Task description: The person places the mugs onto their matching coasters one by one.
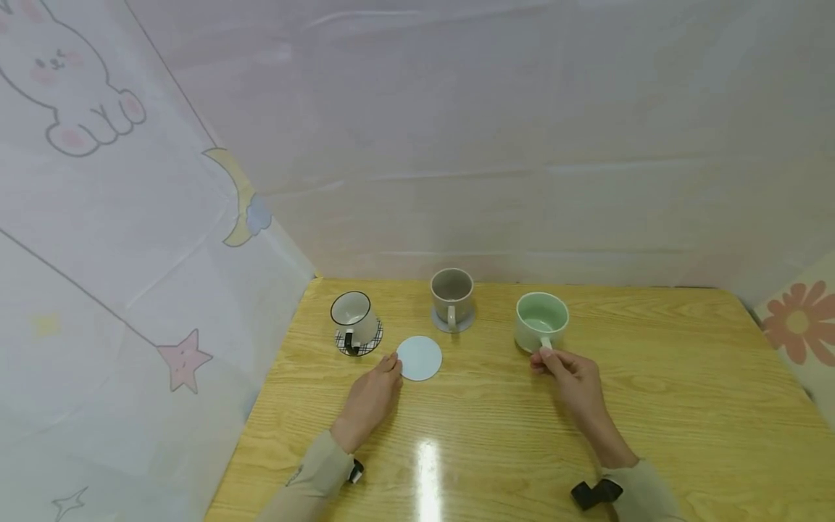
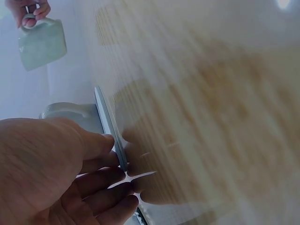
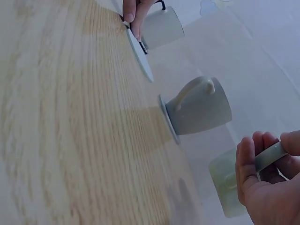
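My left hand (image 1: 370,402) pinches the left edge of a round pale-blue coaster (image 1: 420,358), thumb on one face and fingers at the other. In the left wrist view the coaster (image 2: 110,133) appears edge-on, slightly off the tabletop. On the right, my right hand (image 1: 577,388) grips the handle of a light-green cup (image 1: 530,335). The right wrist view shows this cup (image 3: 225,178) upright and raised off the table, fingers around its handle. Whatever is inside the cup cannot be made out.
A grey mug (image 1: 451,288) stands on a grey coaster (image 1: 464,323) at the back middle. To its left, a white mug (image 1: 357,326) with black rim and handle sits on a checked coaster (image 1: 374,344). Pale printed sheets (image 1: 417,145) hang behind the wooden table (image 1: 470,435).
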`<move>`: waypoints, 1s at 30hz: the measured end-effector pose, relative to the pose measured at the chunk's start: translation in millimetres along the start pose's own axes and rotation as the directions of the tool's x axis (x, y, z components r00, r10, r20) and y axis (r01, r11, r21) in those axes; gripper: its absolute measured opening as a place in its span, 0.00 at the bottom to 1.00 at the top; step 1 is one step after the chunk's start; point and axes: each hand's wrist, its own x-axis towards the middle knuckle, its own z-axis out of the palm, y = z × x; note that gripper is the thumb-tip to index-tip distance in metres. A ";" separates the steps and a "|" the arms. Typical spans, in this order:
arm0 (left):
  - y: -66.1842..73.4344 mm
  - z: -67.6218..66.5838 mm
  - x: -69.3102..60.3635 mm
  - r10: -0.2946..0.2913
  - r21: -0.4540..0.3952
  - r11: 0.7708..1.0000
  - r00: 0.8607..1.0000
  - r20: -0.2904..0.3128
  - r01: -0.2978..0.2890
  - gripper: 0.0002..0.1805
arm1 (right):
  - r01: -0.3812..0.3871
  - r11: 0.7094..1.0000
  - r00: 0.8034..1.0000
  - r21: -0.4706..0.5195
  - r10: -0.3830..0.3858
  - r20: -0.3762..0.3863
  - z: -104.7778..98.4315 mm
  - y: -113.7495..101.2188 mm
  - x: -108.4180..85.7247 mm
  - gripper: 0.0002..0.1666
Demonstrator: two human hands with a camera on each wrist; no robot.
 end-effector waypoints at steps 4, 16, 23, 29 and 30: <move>1.8 -0.3 2.3 -0.017 -0.012 1.000 1.000 0.007 0.017 0.15 | 0.033 0.999 0.999 0.019 -0.033 0.015 4.2 -2.5 -2.3 0.22; 6.6 0.9 12.3 -0.074 0.040 0.997 0.996 0.044 0.072 0.14 | 0.098 0.995 0.994 -0.003 -0.097 0.040 9.1 -12.6 -7.5 0.19; 6.5 1.3 12.7 -0.075 0.022 0.997 0.996 0.038 0.074 0.15 | 0.099 0.994 0.994 -0.035 -0.097 0.057 15.3 -20.3 -12.6 0.19; 6.3 1.0 10.5 -0.062 0.004 0.998 0.997 0.046 0.062 0.17 | 0.138 0.990 0.987 0.019 -0.139 0.085 22.1 -24.9 -17.5 0.16; 6.1 0.4 9.6 -0.063 -0.003 0.998 0.996 0.058 0.064 0.18 | 0.148 0.989 0.985 0.023 -0.149 0.091 23.1 -26.0 -18.2 0.16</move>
